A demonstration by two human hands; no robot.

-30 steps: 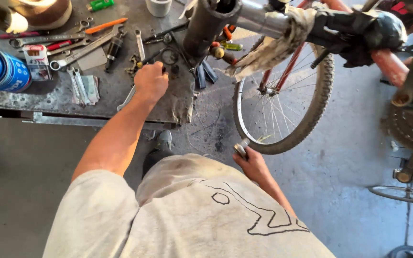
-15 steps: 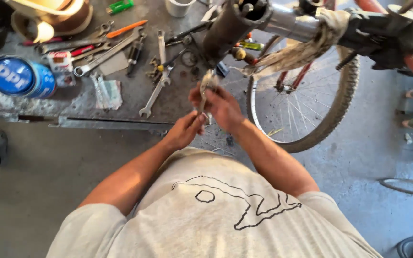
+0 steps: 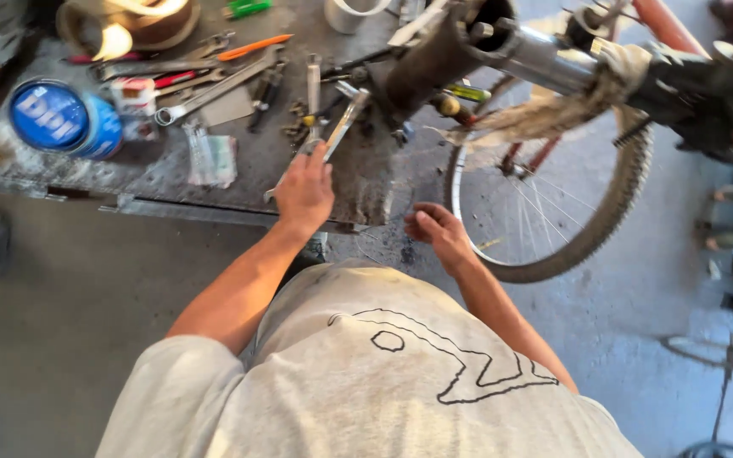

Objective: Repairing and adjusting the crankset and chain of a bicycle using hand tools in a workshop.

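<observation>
Bright daylight, soft shadows, blurred edges

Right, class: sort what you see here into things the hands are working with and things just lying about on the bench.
In hand:
left hand, its grip on a silver metal spanner
right hand, beside the spoked bicycle wheel

Lying about:
blue round tin
orange-handled tool
clear plastic packet
long grey wrench

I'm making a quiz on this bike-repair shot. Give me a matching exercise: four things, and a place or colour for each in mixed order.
Things:
1. left hand
2. right hand
3. round tin
4. bicycle wheel

Descriptions:
A. blue, on the workbench
B. right of the bench
C. on a wrench
D. curled, off the bench edge

Pairs: 1-C, 2-D, 3-A, 4-B
</observation>
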